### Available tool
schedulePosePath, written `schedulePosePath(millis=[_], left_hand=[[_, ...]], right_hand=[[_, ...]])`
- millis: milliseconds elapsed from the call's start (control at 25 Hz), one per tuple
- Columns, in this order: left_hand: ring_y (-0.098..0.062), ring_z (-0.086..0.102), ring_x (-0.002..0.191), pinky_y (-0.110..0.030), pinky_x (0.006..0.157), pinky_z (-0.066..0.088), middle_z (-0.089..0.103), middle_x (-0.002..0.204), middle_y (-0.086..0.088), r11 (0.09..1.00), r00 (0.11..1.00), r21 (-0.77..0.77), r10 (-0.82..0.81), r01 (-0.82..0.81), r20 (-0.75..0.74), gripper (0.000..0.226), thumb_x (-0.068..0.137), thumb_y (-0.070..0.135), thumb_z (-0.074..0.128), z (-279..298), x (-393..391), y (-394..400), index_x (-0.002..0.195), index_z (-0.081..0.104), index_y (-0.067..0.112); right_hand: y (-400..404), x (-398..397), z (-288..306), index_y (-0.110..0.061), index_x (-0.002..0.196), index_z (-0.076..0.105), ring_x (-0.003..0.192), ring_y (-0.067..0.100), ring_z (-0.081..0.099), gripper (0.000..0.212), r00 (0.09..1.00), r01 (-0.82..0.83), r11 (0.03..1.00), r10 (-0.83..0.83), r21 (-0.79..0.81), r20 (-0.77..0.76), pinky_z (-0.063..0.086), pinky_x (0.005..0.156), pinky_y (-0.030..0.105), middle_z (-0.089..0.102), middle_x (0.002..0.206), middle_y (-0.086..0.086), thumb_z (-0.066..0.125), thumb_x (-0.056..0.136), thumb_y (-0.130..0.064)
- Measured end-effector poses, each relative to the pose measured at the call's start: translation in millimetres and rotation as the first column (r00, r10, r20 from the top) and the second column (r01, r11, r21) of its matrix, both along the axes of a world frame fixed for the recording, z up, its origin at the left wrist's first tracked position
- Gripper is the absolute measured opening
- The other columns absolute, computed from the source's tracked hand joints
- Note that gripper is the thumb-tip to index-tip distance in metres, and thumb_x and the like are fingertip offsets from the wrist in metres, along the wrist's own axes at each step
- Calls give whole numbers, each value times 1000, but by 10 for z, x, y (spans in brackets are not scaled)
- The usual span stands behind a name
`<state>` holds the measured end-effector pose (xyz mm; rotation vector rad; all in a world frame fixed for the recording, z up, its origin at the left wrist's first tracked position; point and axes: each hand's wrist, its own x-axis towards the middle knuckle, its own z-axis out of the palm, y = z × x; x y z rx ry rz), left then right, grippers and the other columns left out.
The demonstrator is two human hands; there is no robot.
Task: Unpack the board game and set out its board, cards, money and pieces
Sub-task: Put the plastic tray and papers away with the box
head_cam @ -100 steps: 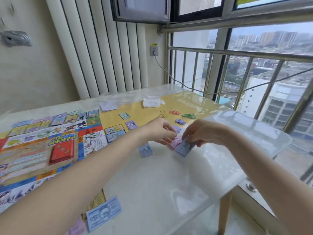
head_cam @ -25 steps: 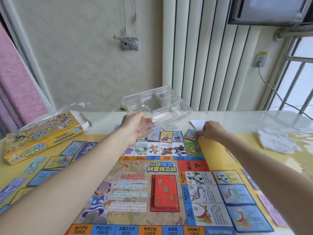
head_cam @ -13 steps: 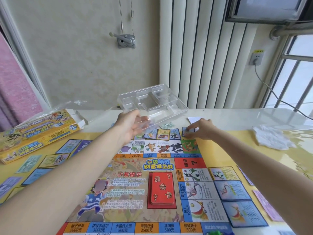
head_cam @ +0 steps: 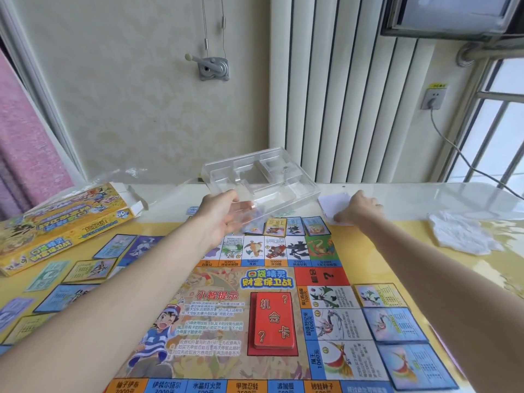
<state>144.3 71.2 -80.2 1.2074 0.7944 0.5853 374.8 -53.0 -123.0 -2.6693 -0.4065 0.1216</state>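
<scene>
Got the clear plastic tray point(head_cam: 263, 180) lifted over the board's point(head_cam: 226, 307) far edge, my left hand point(head_cam: 224, 217) gripping its near corner. Feels flimsy, light, crackly, so hold the rim. Right hand point(head_cam: 358, 208) presses fingers-down on a white paper point(head_cam: 333, 201).

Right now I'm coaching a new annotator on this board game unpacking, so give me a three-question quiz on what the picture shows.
1. True or false: the red card deck sits on the game board.
2. Which hand holds the clear plastic tray? A) left hand B) right hand C) neither
3. Fill in: the right hand rests on a white ____ at the table's far edge.

Key:
1. True.
2. A: the left hand grips the tray's near edge and holds it lifted off the table.
3. Paper sheet, beyond the board's far right corner.
</scene>
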Motion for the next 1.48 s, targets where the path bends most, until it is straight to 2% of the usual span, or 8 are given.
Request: schedulePosePath(millis=[240, 400, 600, 840, 1080, 1200, 1320, 1480], left_hand=[[-25, 65, 76, -38, 75, 55, 67, 90, -15, 999, 998, 12, -50, 51, -47, 15, 96, 23, 49, -51, -80, 43, 92, 47, 9], [-22, 68, 64, -33, 64, 57, 70, 91, -18, 992, 991, 4, -127, 127, -47, 38, 90, 48, 49, -6, -203, 38, 105, 48, 13], [-20, 68, 51, -29, 50, 57, 70, 63, -10, 984, 984, 2, -175, 175, -2, 10, 90, 15, 57, 62, -440, -60, 96, 55, 8], [-24, 66, 46, -28, 37, 51, 68, 79, -22, 993, 999, -114, 35, -31, 34, 13, 90, -1, 41, 218, -733, 192, 102, 47, -1], [-31, 69, 72, -28, 42, 53, 54, 122, -27, 982, 984, -102, 167, -160, 65, 12, 85, 0, 42, 361, -1042, 397, 95, 46, 5], [-31, 66, 74, -35, 57, 59, 56, 100, -18, 984, 982, -73, 167, -161, 89, 8, 88, 0, 41, 444, -1132, 355, 86, 44, 7], [-31, 66, 76, -36, 71, 58, 56, 85, -17, 999, 999, 14, 44, -44, 29, 8, 92, 9, 49, 515, -1195, 327, 85, 46, 7], [-23, 60, 105, -34, 94, 46, 65, 110, -8, 848, 938, 486, -37, 213, -346, 34, 92, 41, 51, 432, -1551, 909, 108, 58, 11]], right_hand=[[-168, 54, 500, 0, 114, 59, 103, 32, 56, 34, 987, -21, 735, -92, 678, 129, 48, 88, 38, 58, 114, 20, 49, 81, 4], [-21, -524, 1137, -2, 109, 62, 75, 21, 55, 32, 816, -363, 494, 578, 790, 14, 43, 59, 21, 60, 86, 13, 56, 78, 2], [410, -1151, 897, -10, 108, 67, 89, 19, 59, 29, 682, -729, 651, 660, 212, 315, 38, 65, 20, 66, 102, 10, 63, 80, -4], [563, -1546, 918, -13, 114, 56, 119, 28, 35, 32, 811, -491, 754, 214, 436, 544, 28, 93, 34, 43, 124, 11, 56, 88, -32], [620, -2026, 725, -9, 67, 46, 72, 18, 38, 35, 932, -274, 618, 361, 737, 44, 33, 66, 31, 43, 73, 6, 57, 87, -36], [612, -2199, 745, -5, 95, 49, 85, 26, 54, 44, 626, 156, 527, 601, 835, -496, 47, 75, 34, 48, 90, 12, 64, 82, -43], [893, -2252, 743, -9, 99, 45, 94, 28, 60, 36, 427, 351, 471, 689, 809, -587, 56, 77, 30, 49, 98, 12, 66, 83, -33], [1268, -1967, 746, -11, 92, 52, 35, 11, 50, 20, 552, 416, 360, 630, 835, -546, 46, 36, 17, 45, 71, 2, 68, 81, -15]])
